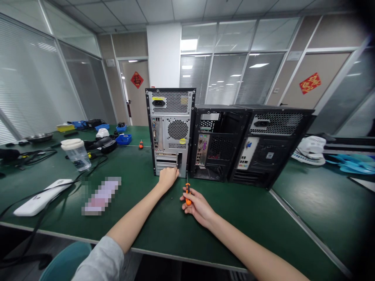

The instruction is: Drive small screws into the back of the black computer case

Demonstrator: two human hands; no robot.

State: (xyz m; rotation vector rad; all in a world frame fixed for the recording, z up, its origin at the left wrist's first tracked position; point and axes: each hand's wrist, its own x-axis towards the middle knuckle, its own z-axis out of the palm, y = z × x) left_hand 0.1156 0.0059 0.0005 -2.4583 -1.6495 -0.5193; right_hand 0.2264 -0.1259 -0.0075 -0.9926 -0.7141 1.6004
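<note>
Fingers of the right hand (197, 203) wrap an orange-and-black screwdriver (188, 195), its tip near the silver computer's (171, 105) lower back; this computer stands on the green tabletop (234, 222). The left hand (168, 178) curls at its slots (165, 160), grip unclear

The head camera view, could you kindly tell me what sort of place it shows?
Probably an office doubling as a computer workroom: three computer cases stand side by side, the right hand holds a screwdriver, and glass walls stand behind.
</note>
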